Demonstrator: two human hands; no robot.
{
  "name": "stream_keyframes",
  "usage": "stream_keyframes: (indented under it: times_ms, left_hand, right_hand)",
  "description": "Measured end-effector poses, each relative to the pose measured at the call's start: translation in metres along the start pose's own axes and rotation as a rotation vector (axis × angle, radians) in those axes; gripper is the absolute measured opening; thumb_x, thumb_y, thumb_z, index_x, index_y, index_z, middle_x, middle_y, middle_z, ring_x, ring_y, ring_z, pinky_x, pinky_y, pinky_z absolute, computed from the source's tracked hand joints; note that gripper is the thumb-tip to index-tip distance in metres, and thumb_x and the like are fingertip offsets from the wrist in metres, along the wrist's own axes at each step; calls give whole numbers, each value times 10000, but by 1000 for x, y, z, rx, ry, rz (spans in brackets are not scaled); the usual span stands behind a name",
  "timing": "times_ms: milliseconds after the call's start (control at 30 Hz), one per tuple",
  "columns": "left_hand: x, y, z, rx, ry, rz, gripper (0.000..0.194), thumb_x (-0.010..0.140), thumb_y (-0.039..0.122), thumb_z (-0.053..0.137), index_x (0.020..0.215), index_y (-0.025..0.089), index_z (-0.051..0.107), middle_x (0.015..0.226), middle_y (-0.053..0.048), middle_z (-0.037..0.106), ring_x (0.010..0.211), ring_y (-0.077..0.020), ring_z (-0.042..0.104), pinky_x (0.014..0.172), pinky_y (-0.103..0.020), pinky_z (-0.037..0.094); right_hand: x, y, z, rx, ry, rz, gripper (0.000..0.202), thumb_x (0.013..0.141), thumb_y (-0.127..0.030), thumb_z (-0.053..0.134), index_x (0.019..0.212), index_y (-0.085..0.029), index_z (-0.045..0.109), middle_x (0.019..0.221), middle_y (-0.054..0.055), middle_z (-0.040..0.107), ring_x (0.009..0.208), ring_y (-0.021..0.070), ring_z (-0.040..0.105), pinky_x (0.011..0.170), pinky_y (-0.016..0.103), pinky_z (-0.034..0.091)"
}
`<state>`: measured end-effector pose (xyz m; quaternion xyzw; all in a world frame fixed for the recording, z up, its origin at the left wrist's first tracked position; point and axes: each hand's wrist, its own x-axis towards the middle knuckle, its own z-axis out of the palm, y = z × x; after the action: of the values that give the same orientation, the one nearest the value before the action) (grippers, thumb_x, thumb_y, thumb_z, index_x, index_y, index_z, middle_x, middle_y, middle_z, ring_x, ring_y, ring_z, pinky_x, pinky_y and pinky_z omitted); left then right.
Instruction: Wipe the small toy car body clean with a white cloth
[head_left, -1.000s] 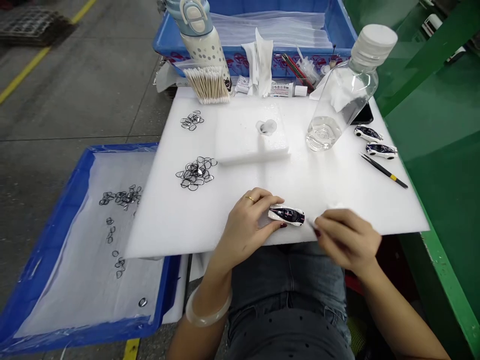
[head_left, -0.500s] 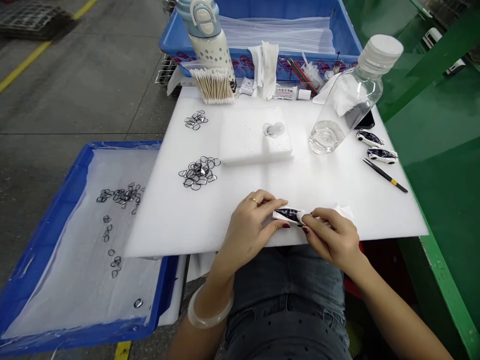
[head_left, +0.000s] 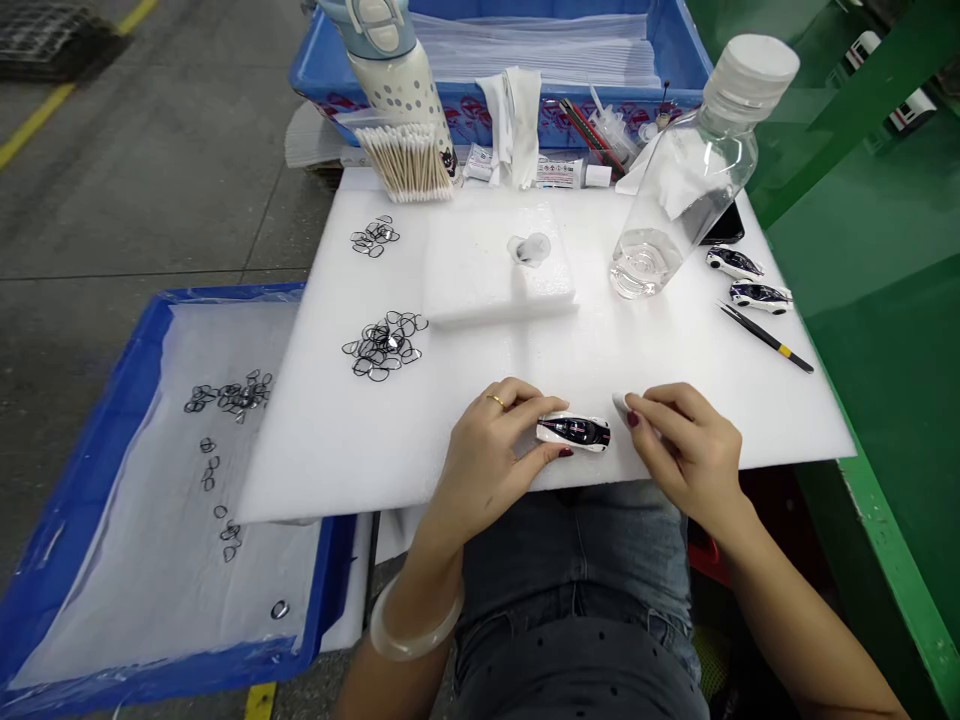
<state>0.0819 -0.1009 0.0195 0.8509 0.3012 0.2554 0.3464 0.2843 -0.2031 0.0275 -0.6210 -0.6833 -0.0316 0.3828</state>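
Toy car (head_left: 574,431), head view: pinched in left hand (head_left: 491,455) at the tabletop (head_left: 330,455)'s near edge, right hand (head_left: 690,445) gripping a small white item (head_left: 620,403) just off its end; looks like close surface work, next touch calls for a steady hold.

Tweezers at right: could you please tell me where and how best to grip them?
Probably pinch the tweezers near the yellow band, from above on the near side: they lie flat, fine tips facing away, with a car just beyond.

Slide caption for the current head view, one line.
The left fingers hold a toy car while the right fingers, apart from it, pinch something white.
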Motion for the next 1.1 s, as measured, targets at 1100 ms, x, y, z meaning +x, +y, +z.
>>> stream_keyframes:
  times_ms: [1100]
  left_hand:
    - [-8,-14,3,-621,349,-72,415,848,396,652,565,189,428,772,-24,572,788,-162,554,780,-285,454]
  right_hand:
    - [2,45,-30,-154,-124,319,543,875,-354,585,1389,-207,493,1068,81,702,940,202,674,855,337,556]
